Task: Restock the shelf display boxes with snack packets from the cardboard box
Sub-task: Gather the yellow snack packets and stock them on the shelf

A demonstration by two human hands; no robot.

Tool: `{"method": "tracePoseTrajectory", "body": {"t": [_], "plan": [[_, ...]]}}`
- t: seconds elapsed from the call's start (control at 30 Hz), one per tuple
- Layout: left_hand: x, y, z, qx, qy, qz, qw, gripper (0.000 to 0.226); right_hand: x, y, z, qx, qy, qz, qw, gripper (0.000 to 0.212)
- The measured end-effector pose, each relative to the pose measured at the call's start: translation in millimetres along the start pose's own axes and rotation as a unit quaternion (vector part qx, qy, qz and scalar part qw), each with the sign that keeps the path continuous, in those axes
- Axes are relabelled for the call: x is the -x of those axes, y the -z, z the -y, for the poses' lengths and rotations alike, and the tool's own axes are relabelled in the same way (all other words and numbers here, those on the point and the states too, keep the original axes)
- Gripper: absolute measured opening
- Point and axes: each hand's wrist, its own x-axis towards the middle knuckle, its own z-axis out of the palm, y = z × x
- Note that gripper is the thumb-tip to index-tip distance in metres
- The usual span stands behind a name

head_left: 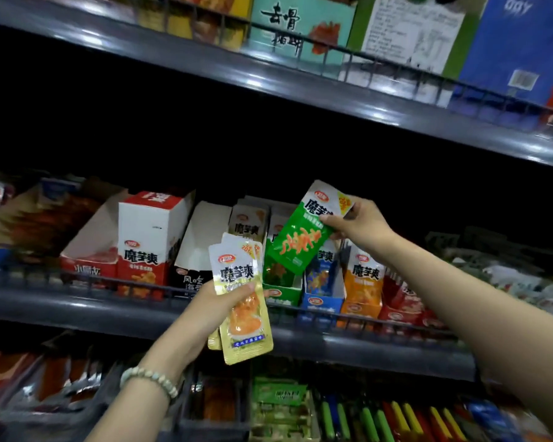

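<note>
Right hand (359, 224) pinches the green packet (300, 232) mid-frame, its long axis tilted and its lower end just above the green display box (283, 296); left hand (205, 309), apart at lower left, grips the yellow packets (237, 269).

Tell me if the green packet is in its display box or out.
Out. The right hand pinches the green packet, tilted, above the green display box, not inside it.
</note>
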Motion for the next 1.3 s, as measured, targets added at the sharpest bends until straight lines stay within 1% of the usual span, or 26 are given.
{"method": "tracePoseTrajectory", "body": {"t": [0.03,0.1,0.17,0.27,0.4,0.5,0.6,0.7,0.77,0.83,0.87,0.9,0.97,1.03,1.07,1.1,1.17,1.23,1.3], "plan": [[-3,2,1,0.005,0.006,0.006,1.0,0.021,-11,-4,-4,0.027,-0.002,-0.003,1.0,0.008],[-8,4,2,-0.008,0.009,0.015,1.0,0.026,-30,-12,-16,0.064,-0.017,-0.007,0.998,0.021],[-11,6,0,-0.024,0.018,0.03,0.999,0.035,-40,-22,-28,0.066,-0.033,-0.008,0.997,0.021],[-11,7,-2,0.015,0.034,0.059,0.998,0.024,-43,-40,-43,0.084,-0.033,-0.009,0.996,0.025],[-11,11,-1,0.07,0.065,0.066,0.993,0.026,-46,-55,-58,0.132,-0.03,-0.003,0.991,0.019],[-11,12,-1,0.062,0.071,0.067,0.993,0.026,-51,-63,-65,0.218,-0.006,-0.005,0.976,0.038],[-10,11,-2,0.043,0.053,0.051,0.996,0.028,-52,-67,-68,0.25,0.0,-0.02,0.968,0.04],[-11,12,-2,0.042,0.045,0.035,0.997,0.03,-49,-66,-62,0.228,0.015,-0.045,0.972,0.046],[-11,12,-1,0.014,0.03,0.033,0.999,0.034,-46,-64,-54,0.214,0.033,-0.058,0.975,0.048],[-11,12,0,-0.042,0.019,0.012,0.999,0.043,-40,-64,-41,0.175,0.038,-0.043,0.983,0.054],[-10,11,-1,-0.056,0.016,0.0,0.998,0.046,-35,-65,-31,0.134,0.039,-0.023,0.99,0.055],[-8,9,-2,-0.062,0.009,-0.002,0.998,0.045,-28,-66,-19,0.081,0.046,0.006,0.996,0.048],[-4,5,-6,-0.075,-0.013,0.011,0.997,0.04,-11,-65,7,-0.015,0.045,0.109,0.993,0.029],[0,2,-10,-0.082,-0.028,0.016,0.996,0.038,3,-63,27,-0.038,0.019,0.224,0.974,0.026],[2,0,-13,-0.078,-0.033,0.02,0.996,0.039,7,-62,33,-0.033,0.013,0.265,0.964,0.027],[4,0,-14,-0.076,-0.035,0.021,0.996,0.04,10,-61,36,-0.024,0.012,0.287,0.957,0.026],[6,2,-16,-0.09,-0.038,0.021,0.995,0.04,11,-59,42,-0.02,0.013,0.292,0.956,0.021],[7,7,-18,-0.119,-0.045,0.017,0.992,0.031,9,-55,47,-0.047,0.002,0.258,0.965,0.022],[6,16,-19,-0.14,-0.072,-0.002,0.988,0.021,4,-49,49,-0.073,-0.009,0.216,0.974,0.024]]}}
